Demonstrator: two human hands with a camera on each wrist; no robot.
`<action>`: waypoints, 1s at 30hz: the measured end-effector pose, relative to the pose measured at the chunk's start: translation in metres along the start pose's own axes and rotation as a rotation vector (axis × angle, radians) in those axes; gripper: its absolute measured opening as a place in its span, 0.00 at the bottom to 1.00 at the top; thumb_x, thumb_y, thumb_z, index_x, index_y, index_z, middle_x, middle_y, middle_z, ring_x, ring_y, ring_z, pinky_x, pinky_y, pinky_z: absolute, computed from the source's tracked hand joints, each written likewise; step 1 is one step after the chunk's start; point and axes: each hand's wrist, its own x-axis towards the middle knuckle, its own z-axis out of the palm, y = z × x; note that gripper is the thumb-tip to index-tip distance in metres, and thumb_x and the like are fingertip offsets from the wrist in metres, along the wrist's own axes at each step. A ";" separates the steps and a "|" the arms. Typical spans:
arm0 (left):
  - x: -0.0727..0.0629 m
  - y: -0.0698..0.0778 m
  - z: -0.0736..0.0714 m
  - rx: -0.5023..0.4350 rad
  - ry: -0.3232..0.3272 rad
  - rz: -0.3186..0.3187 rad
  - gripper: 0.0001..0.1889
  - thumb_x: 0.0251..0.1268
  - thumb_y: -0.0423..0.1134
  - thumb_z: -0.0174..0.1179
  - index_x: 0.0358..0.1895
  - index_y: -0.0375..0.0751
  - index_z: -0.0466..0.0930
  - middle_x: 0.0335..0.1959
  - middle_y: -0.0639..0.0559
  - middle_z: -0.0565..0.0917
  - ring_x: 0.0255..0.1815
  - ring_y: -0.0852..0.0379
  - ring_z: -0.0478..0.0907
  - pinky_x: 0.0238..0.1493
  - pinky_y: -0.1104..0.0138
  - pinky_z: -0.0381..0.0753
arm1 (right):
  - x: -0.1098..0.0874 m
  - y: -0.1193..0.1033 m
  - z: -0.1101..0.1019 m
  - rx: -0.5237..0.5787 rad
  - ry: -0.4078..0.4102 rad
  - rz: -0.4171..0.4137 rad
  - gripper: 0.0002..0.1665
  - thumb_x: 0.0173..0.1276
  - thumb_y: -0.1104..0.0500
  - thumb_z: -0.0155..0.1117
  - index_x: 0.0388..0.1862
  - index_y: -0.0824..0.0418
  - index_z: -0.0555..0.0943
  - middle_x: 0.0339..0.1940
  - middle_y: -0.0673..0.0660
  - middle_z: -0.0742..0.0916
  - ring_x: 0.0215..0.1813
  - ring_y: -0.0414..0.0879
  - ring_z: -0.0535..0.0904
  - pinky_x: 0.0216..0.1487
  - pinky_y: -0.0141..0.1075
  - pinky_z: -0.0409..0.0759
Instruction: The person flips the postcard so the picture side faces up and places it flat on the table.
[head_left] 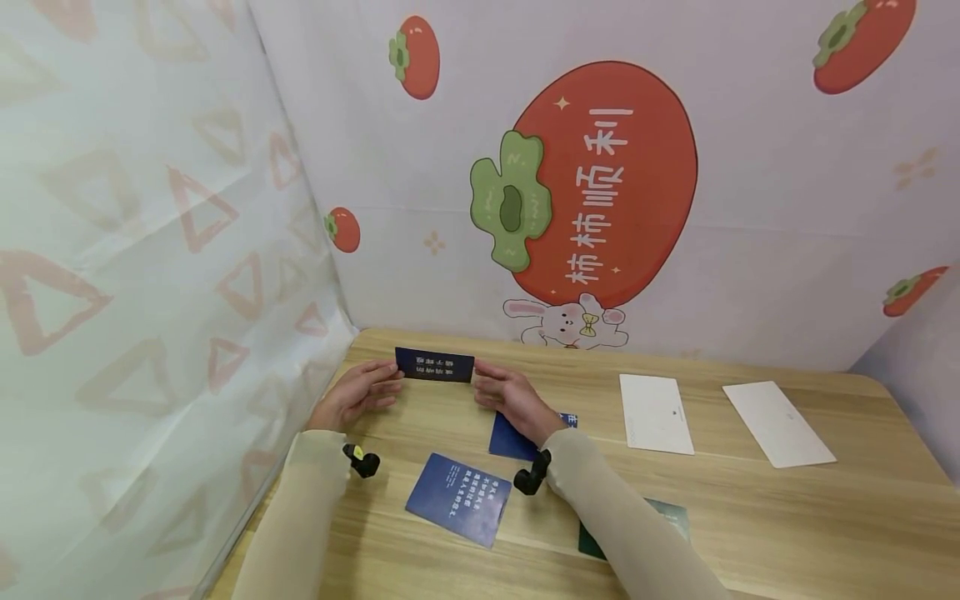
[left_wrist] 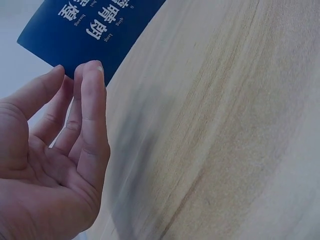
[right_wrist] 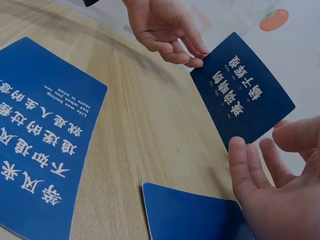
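A dark blue card with white Chinese characters is held upright on its long side near the back left of the table. My left hand pinches its left end; the left wrist view shows thumb and fingertips at the corner of the card. At the opposite end, my right hand holds the card between thumb and fingers, as the right wrist view shows. Beneath the right wrist lies another blue card, partly covered. A larger-looking blue card with white text lies flat between the forearms.
Two white cards lie to the right on the wooden table. A green card is partly hidden by the right sleeve. Behind the table hangs a printed cloth, and another cloth borders the left side.
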 end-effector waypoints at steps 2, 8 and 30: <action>0.000 0.000 0.000 0.009 0.000 -0.003 0.28 0.87 0.44 0.59 0.79 0.34 0.67 0.48 0.61 0.91 0.48 0.63 0.91 0.50 0.68 0.94 | 0.000 0.000 0.000 -0.031 -0.019 -0.007 0.33 0.86 0.70 0.51 0.86 0.58 0.68 0.89 0.62 0.67 0.87 0.62 0.65 0.83 0.55 0.75; 0.000 -0.002 0.001 0.024 0.005 -0.012 0.26 0.87 0.44 0.59 0.77 0.35 0.69 0.47 0.60 0.92 0.47 0.63 0.91 0.49 0.69 0.94 | 0.000 0.001 -0.002 -0.109 -0.060 -0.009 0.36 0.87 0.67 0.49 0.89 0.53 0.62 0.90 0.63 0.65 0.90 0.63 0.59 0.87 0.60 0.67; -0.003 0.000 0.007 0.157 0.088 0.024 0.16 0.83 0.40 0.64 0.60 0.30 0.83 0.33 0.56 0.86 0.34 0.61 0.87 0.42 0.68 0.93 | -0.004 0.000 -0.001 -0.045 -0.063 -0.009 0.34 0.86 0.66 0.49 0.88 0.57 0.65 0.83 0.67 0.73 0.82 0.63 0.72 0.85 0.55 0.71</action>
